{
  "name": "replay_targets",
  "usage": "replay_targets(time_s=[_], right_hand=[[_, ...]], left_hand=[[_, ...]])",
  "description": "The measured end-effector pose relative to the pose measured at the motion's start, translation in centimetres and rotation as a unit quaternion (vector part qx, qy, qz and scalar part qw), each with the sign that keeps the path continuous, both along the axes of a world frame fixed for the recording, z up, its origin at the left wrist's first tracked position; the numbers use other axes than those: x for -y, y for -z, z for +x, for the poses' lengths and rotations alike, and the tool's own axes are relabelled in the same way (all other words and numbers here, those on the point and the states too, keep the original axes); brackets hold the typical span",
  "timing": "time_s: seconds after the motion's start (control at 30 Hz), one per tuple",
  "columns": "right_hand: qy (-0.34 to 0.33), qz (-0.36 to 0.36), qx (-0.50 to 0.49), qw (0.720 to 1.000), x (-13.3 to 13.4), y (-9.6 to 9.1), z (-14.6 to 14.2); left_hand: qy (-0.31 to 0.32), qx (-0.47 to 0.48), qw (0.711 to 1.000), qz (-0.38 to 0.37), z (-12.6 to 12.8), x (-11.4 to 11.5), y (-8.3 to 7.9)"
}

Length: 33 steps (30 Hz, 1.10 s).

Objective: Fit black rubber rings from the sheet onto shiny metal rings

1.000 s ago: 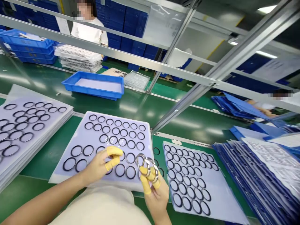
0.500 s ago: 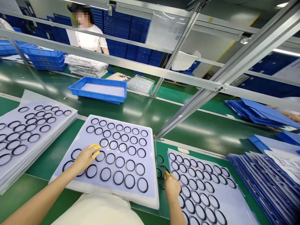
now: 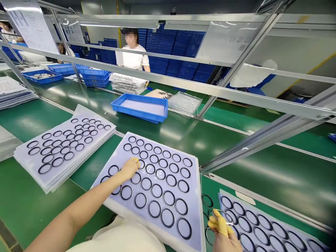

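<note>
Thin yellow finger covers show on both of my hands. My left hand (image 3: pixel 130 168) is over the middle sheet (image 3: pixel 195 196), its fingertips drawn together beside a black ring (image 3: pixel 150 168) row. Whether anything is between those fingertips is hidden. My right hand (image 3: pixel 223 231) pinches a thin black-and-silver ring (image 3: pixel 231 223), held tilted above the gap between the middle sheet and the right-hand sheet (image 3: pixel 265 213). A few loose rings, one of them a black ring (image 3: pixel 207 194), lie on the green table in that gap. Rows of similar rings cover both sheets.
On the left is a sheet stack (image 3: pixel 54 183) with more rings. Beyond the middle sheet sit a blue tray (image 3: pixel 139 110) and clear plastic trays (image 3: pixel 185 102). A metal frame (image 3: pixel 233 150) crosses ahead, its post at the sheet's far corner. Another person (image 3: pixel 133 57) stands across the table.
The view has swung right-to-left, so things appear further right. My right hand has turned and lifted, with the ring showing clearly in its fingers. My left hand's fingers have closed together.
</note>
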State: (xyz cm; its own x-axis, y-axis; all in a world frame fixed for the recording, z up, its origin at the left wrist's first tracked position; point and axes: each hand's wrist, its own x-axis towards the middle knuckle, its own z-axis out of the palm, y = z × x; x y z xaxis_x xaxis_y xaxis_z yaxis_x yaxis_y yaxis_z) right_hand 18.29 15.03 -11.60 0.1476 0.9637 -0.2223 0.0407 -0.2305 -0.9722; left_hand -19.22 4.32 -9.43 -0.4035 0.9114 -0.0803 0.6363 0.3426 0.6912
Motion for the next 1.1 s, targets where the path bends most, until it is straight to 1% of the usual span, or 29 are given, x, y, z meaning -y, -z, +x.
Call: replay_targets(time_s=[0.07,0.13,0.2,0.23,0.27,0.3,0.33,0.4,0.43,0.47,0.53,0.63,0.7,0.8,0.93,1.03,1.1], right_hand=[[0.0,-0.025,-0.05,0.998,1.4,-1.9,-1.1],[-0.035,-0.024,-0.067,0.997,3.0,-3.9,-2.0],[-0.104,-0.011,-0.062,0.993,4.6,-5.7,-2.9],[-0.148,-0.007,-0.06,0.987,5.5,-6.5,-3.3],[-0.192,-0.004,-0.061,0.979,6.4,-7.3,-3.8],[-0.236,-0.002,-0.067,0.97,7.2,-8.1,-4.4],[-0.27,-0.003,-0.072,0.96,8.0,-8.8,-5.0],[-0.318,-0.002,-0.098,0.943,9.3,-10.3,-6.1],[-0.336,0.0,-0.112,0.935,9.8,-11.0,-6.6],[-0.355,0.004,-0.126,0.926,10.2,-11.6,-7.0],[-0.39,0.012,-0.143,0.91,10.8,-12.8,-7.6],[-0.426,0.022,-0.151,0.892,11.2,-13.9,-8.0],[-0.428,0.025,-0.155,0.89,11.4,-14.2,-8.2],[-0.419,0.011,-0.17,0.892,11.6,-14.4,-8.4],[-0.424,-0.018,-0.2,0.883,11.6,-14.4,-8.8],[-0.427,-0.032,-0.217,0.877,11.7,-14.3,-8.8],[-0.428,-0.041,-0.231,0.873,11.7,-13.9,-8.7]], left_hand=[[-0.004,0.05,0.999,0.021,0.3,0.0,-1.2],[-0.002,0.113,0.993,0.045,1.3,0.5,-3.1],[0.01,0.184,0.981,0.067,2.8,1.3,-5.5],[0.02,0.228,0.97,0.078,3.6,1.8,-6.8],[0.03,0.287,0.953,0.091,4.5,2.3,-8.1],[0.038,0.393,0.912,0.106,5.3,2.8,-9.2],[0.046,0.48,0.869,0.112,6.1,3.2,-10.3],[0.06,0.611,0.782,0.11,7.3,3.8,-11.9],[0.067,0.644,0.755,0.104,7.8,4.0,-12.4],[0.074,0.667,0.735,0.098,8.1,4.1,-12.8],[0.082,0.691,0.712,0.091,8.5,4.2,-13.1],[0.086,0.706,0.697,0.095,8.8,4.3,-13.2],[0.086,0.707,0.695,0.1,9.0,4.4,-13.3],[0.085,0.698,0.703,0.111,9.2,4.8,-13.7],[0.101,0.686,0.709,0.129,9.3,5.3,-14.2],[0.111,0.682,0.709,0.14,9.5,5.8,-14.2],[0.115,0.67,0.72,0.144,9.7,6.0,-13.9]])
